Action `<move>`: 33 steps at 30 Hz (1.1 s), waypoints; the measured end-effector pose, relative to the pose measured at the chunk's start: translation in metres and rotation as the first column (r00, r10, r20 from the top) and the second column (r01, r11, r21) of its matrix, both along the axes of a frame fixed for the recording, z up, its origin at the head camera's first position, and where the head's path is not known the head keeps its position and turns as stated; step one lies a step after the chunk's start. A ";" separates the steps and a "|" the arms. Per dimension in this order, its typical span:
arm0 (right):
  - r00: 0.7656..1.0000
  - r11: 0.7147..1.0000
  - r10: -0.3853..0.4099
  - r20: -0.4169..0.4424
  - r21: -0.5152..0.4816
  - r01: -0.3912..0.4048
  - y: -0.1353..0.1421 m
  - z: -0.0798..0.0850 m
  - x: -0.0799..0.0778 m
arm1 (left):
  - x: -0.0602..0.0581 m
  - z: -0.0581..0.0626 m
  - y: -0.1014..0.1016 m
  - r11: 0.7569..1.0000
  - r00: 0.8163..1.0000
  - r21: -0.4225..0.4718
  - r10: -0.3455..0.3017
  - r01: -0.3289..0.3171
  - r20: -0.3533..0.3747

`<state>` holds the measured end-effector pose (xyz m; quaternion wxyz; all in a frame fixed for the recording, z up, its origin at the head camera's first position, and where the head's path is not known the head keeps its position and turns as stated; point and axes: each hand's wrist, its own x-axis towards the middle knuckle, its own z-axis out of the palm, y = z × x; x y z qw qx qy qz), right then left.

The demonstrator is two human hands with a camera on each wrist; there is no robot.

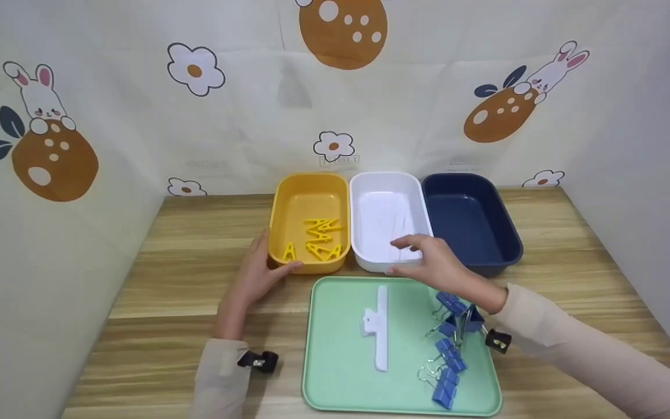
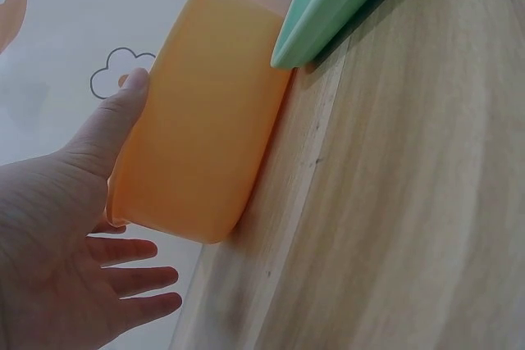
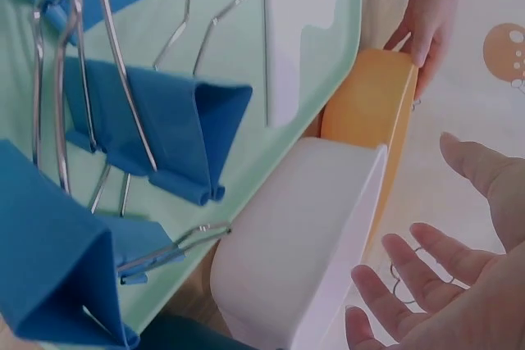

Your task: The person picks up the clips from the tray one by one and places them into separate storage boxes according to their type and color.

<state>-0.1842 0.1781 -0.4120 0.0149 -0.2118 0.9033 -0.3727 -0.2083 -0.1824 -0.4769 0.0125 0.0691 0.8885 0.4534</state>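
My left hand (image 1: 253, 270) rests at the near left corner of the yellow bin (image 1: 310, 267), thumb at the rim and the other fingers stretched out. Several yellow clips (image 1: 319, 235) lie inside that bin. Over the near end of the white bin (image 1: 390, 180), my right hand (image 1: 437, 265) hovers with fingers spread and nothing between them. Faint long white pieces (image 1: 398, 233) show inside the white bin. On the green tray (image 1: 341, 390) lie a white sealing clip (image 1: 381, 331) and several blue binder clips (image 3: 156, 120), which sit below the right wrist.
A dark blue bin (image 1: 469, 233) stands right of the white one, and the three bins form a row at the back of the wooden table (image 1: 195, 256). Behind them hangs a cream printed curtain (image 1: 242, 128). The tray lies close in front of the bins.
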 end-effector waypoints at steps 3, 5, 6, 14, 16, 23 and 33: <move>1.000 1.000 0.016 0.000 0.002 -0.016 -0.003 -0.004 0.006 | 0.000 0.000 0.000 1.000 1.000 0.003 -0.001 0.001 0.002; 1.000 1.000 0.028 -0.003 0.006 -0.028 -0.005 -0.006 0.009 | 0.000 0.000 0.000 1.000 1.000 0.007 -0.002 0.002 0.001; 0.999 0.999 0.034 -0.008 0.012 -0.034 -0.006 -0.007 0.011 | 0.000 0.000 -0.001 1.000 1.000 0.006 -0.005 0.005 -0.005; 0.996 0.998 0.030 -0.085 0.054 -0.026 -0.015 -0.013 0.020 | -0.001 -0.001 -0.001 1.000 1.000 -0.022 -0.012 0.011 -0.027; 0.995 0.999 0.023 -0.100 0.044 -0.019 -0.017 -0.014 0.024 | -0.001 -0.001 0.000 1.000 1.000 -0.026 -0.008 0.007 -0.020; 0.992 0.996 0.087 -0.093 0.000 -0.088 -0.021 -0.020 0.032 | -0.001 0.001 0.000 1.000 1.000 -0.014 -0.004 0.004 -0.003; 0.976 0.972 0.216 0.026 0.088 -0.218 -0.016 -0.030 0.032 | -0.001 0.000 0.000 1.000 1.000 -0.012 -0.004 0.004 -0.007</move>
